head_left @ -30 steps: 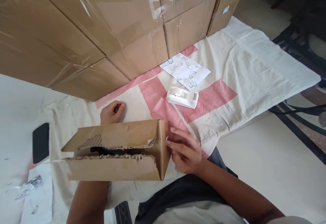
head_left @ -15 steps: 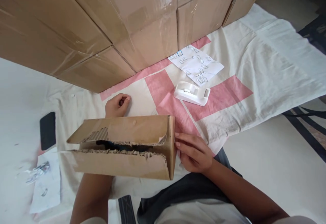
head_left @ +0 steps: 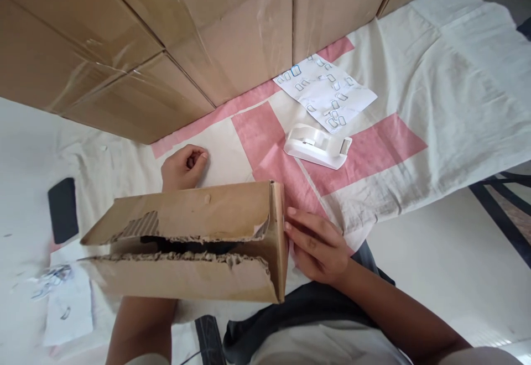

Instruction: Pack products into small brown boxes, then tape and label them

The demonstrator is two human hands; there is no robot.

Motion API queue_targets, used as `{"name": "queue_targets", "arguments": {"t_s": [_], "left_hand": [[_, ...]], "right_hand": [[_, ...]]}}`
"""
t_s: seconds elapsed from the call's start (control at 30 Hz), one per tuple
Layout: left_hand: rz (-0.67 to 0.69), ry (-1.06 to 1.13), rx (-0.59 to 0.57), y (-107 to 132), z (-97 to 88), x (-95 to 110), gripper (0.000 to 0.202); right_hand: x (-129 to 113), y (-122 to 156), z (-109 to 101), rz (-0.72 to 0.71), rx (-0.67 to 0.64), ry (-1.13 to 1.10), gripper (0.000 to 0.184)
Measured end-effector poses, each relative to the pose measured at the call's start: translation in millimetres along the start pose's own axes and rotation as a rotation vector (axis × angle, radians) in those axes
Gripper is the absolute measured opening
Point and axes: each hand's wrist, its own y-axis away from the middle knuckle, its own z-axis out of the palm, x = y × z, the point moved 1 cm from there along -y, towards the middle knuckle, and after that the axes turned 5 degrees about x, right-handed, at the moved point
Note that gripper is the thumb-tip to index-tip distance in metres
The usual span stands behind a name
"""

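Observation:
A long cardboard box (head_left: pixel 194 279) with a torn, ragged slit along its top lies across my left forearm, which passes behind it; something dark shows inside the slit. Beyond the box, my left hand (head_left: pixel 182 167) rests on the cloth in a loose fist, and I see nothing in it. At the box's right end, my right hand (head_left: pixel 321 246) has its fingers stretched out, the tips against or very close to the cardboard; its thumb is not clearly visible. A white tape dispenser (head_left: pixel 318 146) sits on the cloth past my right hand.
Large taped cartons (head_left: pixel 249 44) stand in a wall along the far side. A sheet of paper with small drawn outlines (head_left: pixel 327 94) lies in front of them. At the left are a dark phone (head_left: pixel 63 210) and another paper (head_left: pixel 70 309). A pink-and-white cloth (head_left: pixel 373 188) covers the surface.
The view has shifted slightly. The box appears a little larger and extends farther left. Both hands keep nearly the same pose, and nothing has been picked up or let go.

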Motion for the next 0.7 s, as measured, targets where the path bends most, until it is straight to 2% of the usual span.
{"name": "queue_targets", "arguments": {"t_s": [0.1, 0.23, 0.5, 0.57, 0.7], "left_hand": [[-0.011, -0.016, 0.000, 0.3, 0.6, 1.6, 0.027], [-0.002, -0.013, -0.014, -0.1, -0.3, 3.7, 0.025], [0.014, 0.003, -0.010, 0.5, -2.3, 7.5, 0.024], [0.015, -0.002, -0.016, 1.1, -2.7, 7.9, 0.025], [0.000, -0.032, -0.045, -0.3, -1.8, 4.4, 0.030]], "right_hand": [[1.3, 1.1, 0.4, -0.039, -0.013, -0.011, 0.061], [1.6, -0.1, 1.5, -0.014, -0.019, -0.006, 0.066], [-2.0, 1.2, 2.1, 0.029, -0.041, -0.030, 0.060], [-2.6, 2.9, 3.2, -0.013, -0.037, 0.028, 0.062], [-2.0, 9.3, 6.5, -0.184, -0.015, 0.068, 0.063]]}}
